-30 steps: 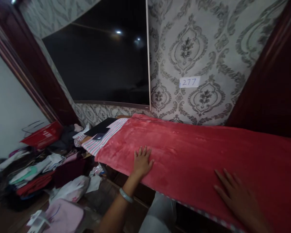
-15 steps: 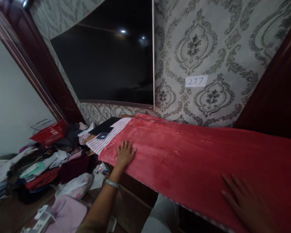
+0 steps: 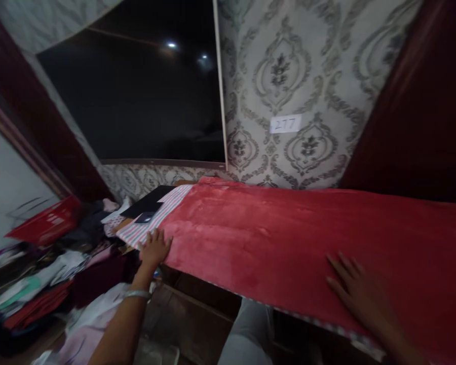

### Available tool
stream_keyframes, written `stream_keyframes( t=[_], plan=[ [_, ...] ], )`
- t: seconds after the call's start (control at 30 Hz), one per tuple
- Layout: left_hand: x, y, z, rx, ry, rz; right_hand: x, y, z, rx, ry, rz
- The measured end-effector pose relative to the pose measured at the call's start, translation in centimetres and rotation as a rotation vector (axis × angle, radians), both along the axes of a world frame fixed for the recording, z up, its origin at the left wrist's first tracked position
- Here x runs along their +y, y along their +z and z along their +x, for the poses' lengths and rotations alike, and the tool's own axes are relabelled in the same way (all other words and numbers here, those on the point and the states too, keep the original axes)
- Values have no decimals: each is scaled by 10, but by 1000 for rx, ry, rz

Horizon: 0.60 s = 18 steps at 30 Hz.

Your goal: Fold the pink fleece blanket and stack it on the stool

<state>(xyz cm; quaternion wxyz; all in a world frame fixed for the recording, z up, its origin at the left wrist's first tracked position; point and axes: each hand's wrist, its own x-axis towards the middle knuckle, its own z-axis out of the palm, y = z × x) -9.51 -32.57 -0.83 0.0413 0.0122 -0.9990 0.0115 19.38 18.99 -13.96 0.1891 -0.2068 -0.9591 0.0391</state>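
Observation:
A red plush blanket [image 3: 273, 238] lies spread over a long table, its front edge hanging slightly over the side. My left hand [image 3: 155, 248] rests on its near left corner, fingers outstretched. Farther right, my right hand [image 3: 359, 289] lies on the red cloth with its fingers apart. Under the blanket's left end a striped cloth [image 3: 166, 210] shows, in pink, white and grey-blue. A dark phone [image 3: 145, 217] sits on the striped cloth, just beyond my left hand.
A black flat item [image 3: 146, 200] lies at the table's left end. Behind stand a patterned wall and a large dark TV [image 3: 152, 96]. Piled clothes [image 3: 38, 289] and a red basket [image 3: 45, 223] fill the floor at left. My grey-clad leg [image 3: 247, 334] is below the table edge.
My left hand has slid left and nearer, to the blanket's corner. My right hand stays on the blanket, somewhat nearer its front edge. The view has turned to the right.

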Motion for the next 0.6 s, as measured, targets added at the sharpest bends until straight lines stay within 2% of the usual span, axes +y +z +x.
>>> stream_keyframes(
  t=[0.07,0.13,0.2,0.27,0.37,0.6],
  plan=[
    [14,2,0,68,-47,-1,-11,19,-2,-41,-37,-22],
    [35,2,3,111,-174,-9,-19,35,-3,-75,-56,-50],
    [57,2,6,81,-330,-23,-23,45,-3,-87,-61,-59],
    [74,-1,9,28,-415,-44,-25,51,-3,-109,-61,-64],
    [86,-7,10,4,-401,-62,-24,52,0,-135,-65,-82],
    [83,-16,5,71,-385,-28,-24,56,22,-149,-95,-111]
  ],
)
